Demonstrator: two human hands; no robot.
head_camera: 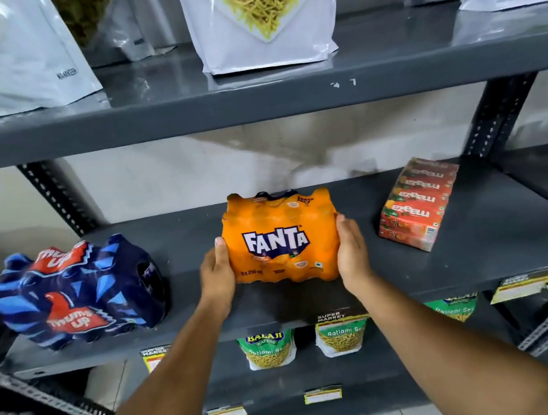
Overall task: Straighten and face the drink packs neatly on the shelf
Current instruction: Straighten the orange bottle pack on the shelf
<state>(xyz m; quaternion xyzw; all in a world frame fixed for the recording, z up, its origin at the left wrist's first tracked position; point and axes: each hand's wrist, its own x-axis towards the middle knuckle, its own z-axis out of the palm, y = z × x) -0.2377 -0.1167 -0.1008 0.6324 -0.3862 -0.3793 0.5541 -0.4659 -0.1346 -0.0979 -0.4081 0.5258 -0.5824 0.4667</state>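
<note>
Both hands' fingers [219, 248] clasp the Fanta pack [281, 239] on the grey metal shelf [477, 244].

Middle shelf [478, 251], dark grey metal — three drink packs. Centre: orange Fanta pack [282, 240], label facing out, left hand [217, 276] and right hand [352, 253] pressed flat against its two sides. Left: blue Thums Up pack [76, 293], turned at an angle. Right: red Maaza carton pack [417, 205], skewed, lettering upside down. Upper shelf — white snack pouches [263, 19]. Below — green Balaji sev packets [269, 349].
</note>
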